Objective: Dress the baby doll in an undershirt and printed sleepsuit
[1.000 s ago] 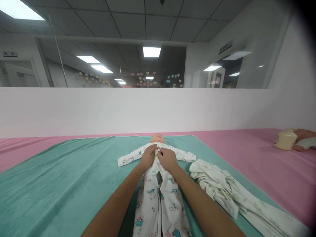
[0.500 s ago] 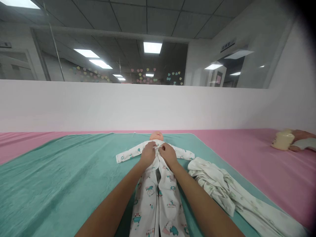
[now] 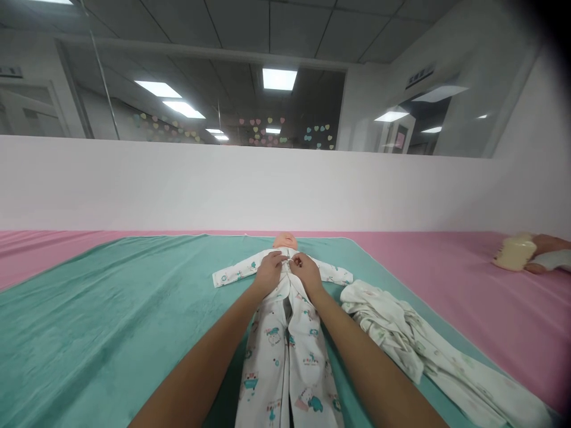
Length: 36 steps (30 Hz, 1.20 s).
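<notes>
A baby doll (image 3: 285, 240) lies on its back with its head at the far end, dressed in a white printed romper (image 3: 272, 339). The romper's sleeves are spread to both sides, and its front is parted below the chest. At the upper chest, just under the neck, my left hand (image 3: 269, 272) has its fingers closed on the romper's front edge. Right beside it, my right hand (image 3: 307, 271) pinches the other side of the same opening. The fingertips nearly meet; any fastener between them is too small to make out.
A crumpled white printed garment (image 3: 397, 327) lies right of the doll on a green sheet (image 3: 134, 309). Pink cloth (image 3: 450, 267) lies under the sheet. At far right are a pale yellow bottle-like container (image 3: 515, 252) and part of another doll (image 3: 551, 245). A white wall (image 3: 250, 187) stands behind.
My left fingers have straightened somewhat toward the right hand at the chest opening. Both hands stay at the same spot on the romper. The view has shifted slightly.
</notes>
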Each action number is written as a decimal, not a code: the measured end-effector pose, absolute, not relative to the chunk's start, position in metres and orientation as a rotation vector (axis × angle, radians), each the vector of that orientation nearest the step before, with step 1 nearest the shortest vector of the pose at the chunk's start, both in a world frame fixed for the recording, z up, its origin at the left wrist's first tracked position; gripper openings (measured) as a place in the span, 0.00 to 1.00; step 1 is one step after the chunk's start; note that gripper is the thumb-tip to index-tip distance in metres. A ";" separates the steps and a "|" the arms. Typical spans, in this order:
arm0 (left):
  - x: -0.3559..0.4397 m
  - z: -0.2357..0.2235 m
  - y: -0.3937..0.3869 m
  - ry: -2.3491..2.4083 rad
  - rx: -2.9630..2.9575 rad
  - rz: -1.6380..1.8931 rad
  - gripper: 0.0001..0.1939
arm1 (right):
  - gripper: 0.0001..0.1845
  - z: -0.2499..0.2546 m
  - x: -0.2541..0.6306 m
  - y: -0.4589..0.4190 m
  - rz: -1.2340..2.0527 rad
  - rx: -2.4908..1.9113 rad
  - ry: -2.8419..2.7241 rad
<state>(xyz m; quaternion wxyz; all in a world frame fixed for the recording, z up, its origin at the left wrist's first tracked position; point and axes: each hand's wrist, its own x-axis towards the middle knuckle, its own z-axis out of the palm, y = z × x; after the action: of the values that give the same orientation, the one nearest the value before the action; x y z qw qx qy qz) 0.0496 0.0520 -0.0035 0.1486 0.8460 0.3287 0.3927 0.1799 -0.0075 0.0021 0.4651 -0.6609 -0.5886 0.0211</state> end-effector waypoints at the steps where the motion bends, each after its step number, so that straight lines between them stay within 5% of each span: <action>1: 0.050 -0.003 0.052 0.952 2.447 1.128 0.19 | 0.08 0.002 0.180 -0.007 0.056 -1.614 -1.451; 20: 0.041 -0.001 0.020 0.882 2.599 1.265 0.13 | 0.08 0.001 0.159 -0.041 -0.107 -1.690 -1.442; 29: 0.015 -0.024 0.020 0.637 2.388 1.293 0.13 | 0.25 0.012 0.125 -0.091 -0.083 -1.887 -1.865; 36: 0.011 -0.020 0.020 0.667 2.299 1.127 0.15 | 0.11 0.007 0.140 -0.071 -0.136 -1.924 -1.799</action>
<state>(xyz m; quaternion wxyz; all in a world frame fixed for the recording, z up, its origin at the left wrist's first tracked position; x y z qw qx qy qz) 0.0114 0.0198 -0.0196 0.2453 0.8424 0.2446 0.4128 0.1400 -0.0714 0.0071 0.2493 -0.7066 -0.6604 -0.0500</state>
